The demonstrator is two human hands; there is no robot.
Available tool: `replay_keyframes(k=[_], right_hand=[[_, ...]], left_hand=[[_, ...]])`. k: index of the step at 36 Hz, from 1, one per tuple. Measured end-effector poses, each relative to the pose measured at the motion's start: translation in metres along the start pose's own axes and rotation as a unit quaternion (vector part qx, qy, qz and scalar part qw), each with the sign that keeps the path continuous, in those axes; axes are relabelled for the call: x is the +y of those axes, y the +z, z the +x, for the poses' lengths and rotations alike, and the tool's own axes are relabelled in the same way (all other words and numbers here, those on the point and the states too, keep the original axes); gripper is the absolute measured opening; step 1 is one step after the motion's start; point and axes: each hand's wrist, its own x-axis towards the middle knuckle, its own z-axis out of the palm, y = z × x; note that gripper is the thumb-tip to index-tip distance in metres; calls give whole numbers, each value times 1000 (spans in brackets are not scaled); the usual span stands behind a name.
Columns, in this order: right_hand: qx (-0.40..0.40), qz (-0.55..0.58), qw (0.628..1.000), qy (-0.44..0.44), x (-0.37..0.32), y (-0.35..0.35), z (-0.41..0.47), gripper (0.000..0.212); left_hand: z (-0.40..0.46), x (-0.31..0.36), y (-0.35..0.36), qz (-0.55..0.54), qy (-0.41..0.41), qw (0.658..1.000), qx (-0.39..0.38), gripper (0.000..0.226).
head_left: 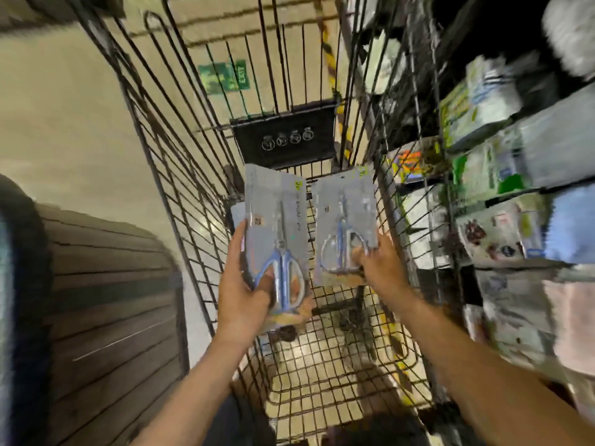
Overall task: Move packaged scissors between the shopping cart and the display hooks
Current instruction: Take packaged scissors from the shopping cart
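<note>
Two packs of scissors were up over the shopping cart (180,175), one in each hand. The left hand (244,294) gripped the left pack (277,239) by its bottom end, thumb across the blue handles on the front, fingers curled behind the card. The right hand (383,268) pinched the right pack (344,223) at its lower right corner, fingertips on the front near the handle loops; how the thumb lay behind the card could not be told.

Both packs stood lengthwise away from the person, blade tips and hang-holes at the far end, handles nearest the wrists. They sat side by side, edges just apart, above the wire floor of the cart. More of the same card seemed to peek out behind the left pack, though blur made that uncertain.

Shelves of goods (502,175) ran along the right side of the cart, so the right hand was the nearer one to the display. No hooks showed plainly in the smear. With the hang-holes pointing away from both grips, each pack looked ready to be pushed hole-first onto a hook, right one likely first.
</note>
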Motion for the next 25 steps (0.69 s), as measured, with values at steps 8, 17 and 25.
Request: replay_keyframes(k=[8, 17, 25], right_hand=[[58, 47, 993, -94, -37, -31, -150, 45], [98, 141, 970, -170, -41, -38, -308, 74], [197, 186, 946, -178, 7, -51, -393, 69]], left_hand=[[-59, 77, -52, 23, 44, 998, -42, 87], [-118, 131, -81, 70, 104, 980, -153, 89], [-195, 163, -68, 14, 160, 962, -223, 87]])
